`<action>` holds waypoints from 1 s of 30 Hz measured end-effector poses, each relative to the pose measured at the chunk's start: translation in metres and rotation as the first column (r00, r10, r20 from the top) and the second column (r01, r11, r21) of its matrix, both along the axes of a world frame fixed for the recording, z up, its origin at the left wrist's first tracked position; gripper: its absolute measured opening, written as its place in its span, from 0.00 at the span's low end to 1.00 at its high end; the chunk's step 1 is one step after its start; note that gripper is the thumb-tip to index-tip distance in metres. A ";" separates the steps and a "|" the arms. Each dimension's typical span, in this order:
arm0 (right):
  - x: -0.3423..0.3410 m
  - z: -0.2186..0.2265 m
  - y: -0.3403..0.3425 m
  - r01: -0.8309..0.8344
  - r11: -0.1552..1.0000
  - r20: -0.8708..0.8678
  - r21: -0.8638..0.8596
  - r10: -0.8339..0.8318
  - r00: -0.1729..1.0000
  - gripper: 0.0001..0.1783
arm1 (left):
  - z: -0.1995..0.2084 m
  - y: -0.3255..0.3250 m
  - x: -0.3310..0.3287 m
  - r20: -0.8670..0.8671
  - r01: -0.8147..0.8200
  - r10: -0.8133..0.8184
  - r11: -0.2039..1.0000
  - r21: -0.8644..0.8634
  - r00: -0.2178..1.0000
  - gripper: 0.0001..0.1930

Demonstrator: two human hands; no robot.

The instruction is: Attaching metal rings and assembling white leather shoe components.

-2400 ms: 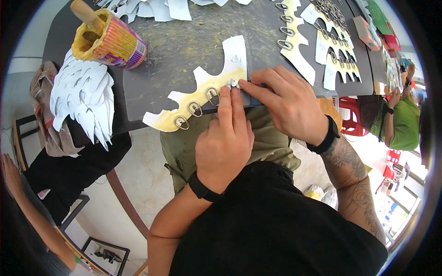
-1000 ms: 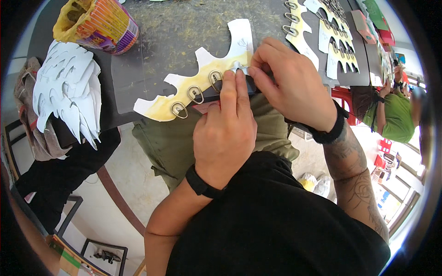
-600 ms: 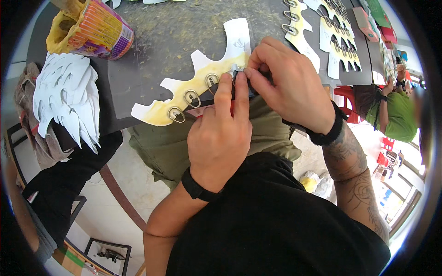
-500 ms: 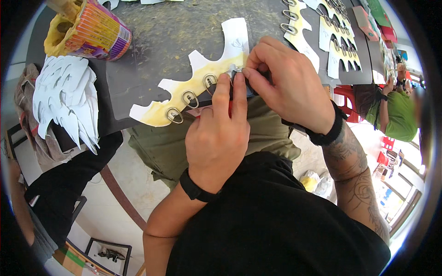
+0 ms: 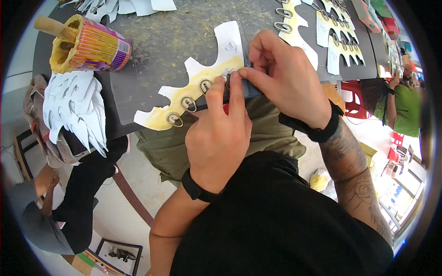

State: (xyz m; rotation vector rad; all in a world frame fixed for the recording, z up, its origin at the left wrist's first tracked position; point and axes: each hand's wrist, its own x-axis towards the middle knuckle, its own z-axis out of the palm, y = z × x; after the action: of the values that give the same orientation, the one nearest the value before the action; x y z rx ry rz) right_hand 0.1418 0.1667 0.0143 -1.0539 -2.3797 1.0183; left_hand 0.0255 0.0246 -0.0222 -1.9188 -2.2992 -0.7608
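A white cut-out piece [image 5: 225, 48] with scalloped upper edges lies at the table's near edge, a band of yellow glue-like coating along it. Several oval metal rings [image 5: 188, 103] sit along its lower edge. My left hand [image 5: 217, 131] holds its index and middle fingers stretched, their tips pressing beside a small grey tab [image 5: 228, 71] near the piece's right end. From the right, the thumb of my right hand [image 5: 294, 80] touches down by that tab, its other fingers curled in. Whatever lies under these fingertips is mostly hidden.
Left stand a printed paper cup [image 5: 103, 48] smeared with yellow paste, a wooden stick [image 5: 53, 26] in it, and a pile of white cut-outs [image 5: 76, 103]. Ringed pieces [image 5: 341, 50] lie at the upper right. People sit at left [image 5: 43, 216] and far right [image 5: 407, 108].
My right index finger has drawn back from the tab, leaving the thumb there. My left fingers stay pressed on the piece. The whole view has shifted slightly.
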 end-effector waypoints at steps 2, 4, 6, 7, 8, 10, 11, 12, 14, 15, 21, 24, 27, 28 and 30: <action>0.004 0.000 -0.001 -0.026 1.000 -0.011 -0.008 0.026 1.000 0.12 | 0.005 0.001 0.001 -0.067 -0.009 0.004 0.997 -0.076 0.998 0.27; 0.009 -0.002 -0.004 -0.046 0.975 -0.135 0.217 0.077 0.988 0.11 | 0.005 0.000 0.000 -0.078 -0.008 0.003 0.997 -0.071 0.997 0.26; 0.017 -0.002 0.001 -0.164 0.926 -0.105 0.341 0.211 0.972 0.13 | 0.005 0.000 0.002 -0.080 0.003 -0.007 0.998 -0.059 0.997 0.26; 0.019 -0.002 0.003 -0.278 0.847 -0.055 0.454 0.338 0.940 0.15 | 0.006 0.001 0.003 -0.092 -0.007 0.000 0.997 -0.080 0.996 0.26; 0.019 -0.004 0.002 -0.276 0.847 -0.059 0.454 0.338 0.939 0.15 | 0.007 0.000 0.005 -0.105 -0.018 0.007 0.994 -0.104 0.994 0.25; 0.020 -0.007 -0.003 -0.292 0.829 -0.057 0.477 0.361 0.931 0.21 | 0.007 0.002 0.008 -0.140 -0.020 0.006 0.995 -0.096 0.990 0.24; 0.020 -0.008 -0.005 -0.293 0.829 -0.063 0.476 0.364 0.929 0.21 | 0.007 0.002 0.008 -0.173 -0.024 0.009 0.996 -0.087 0.985 0.24; 0.021 -0.008 -0.006 -0.298 0.816 -0.027 0.496 0.358 0.933 0.22 | 0.006 0.002 0.008 -0.178 -0.027 0.011 0.996 -0.090 0.984 0.24; 0.022 -0.009 -0.008 -0.304 0.802 0.004 0.515 0.352 0.936 0.23 | 0.003 0.001 0.009 -0.243 -0.030 0.007 0.995 -0.093 0.970 0.23; 0.023 -0.009 -0.008 -0.318 0.791 0.043 0.523 0.348 0.937 0.23 | 0.004 0.000 0.010 -0.246 -0.033 0.009 0.995 -0.095 0.969 0.23; 0.032 0.008 -0.021 -0.403 0.786 0.294 0.469 0.291 0.910 0.21 | 0.024 -0.010 0.000 -0.047 0.072 -0.081 0.985 -0.157 0.996 0.26; 0.033 0.012 -0.020 -0.430 0.780 0.321 0.455 0.307 0.896 0.20 | 0.025 -0.006 -0.008 -0.022 0.118 -0.121 0.990 -0.083 0.992 0.26; 0.033 0.013 -0.019 -0.463 0.764 0.340 0.450 0.333 0.880 0.19 | 0.021 -0.001 -0.013 -0.070 0.136 -0.138 0.990 -0.030 0.988 0.23; 0.032 0.014 -0.020 -0.477 0.750 0.351 0.458 0.340 0.872 0.18 | 0.021 0.000 -0.013 -0.114 0.141 -0.141 0.990 -0.011 0.983 0.22; 0.031 0.015 -0.023 -0.484 0.751 0.371 0.449 0.336 0.866 0.16 | 0.028 -0.002 -0.010 -0.080 0.138 -0.144 0.988 -0.073 0.986 0.24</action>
State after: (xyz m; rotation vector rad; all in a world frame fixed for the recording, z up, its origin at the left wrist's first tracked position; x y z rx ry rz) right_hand 0.1726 0.1441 0.0291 -0.4800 -2.9516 0.2711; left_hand 0.0156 0.0223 0.0058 -2.1176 -2.1851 -0.6071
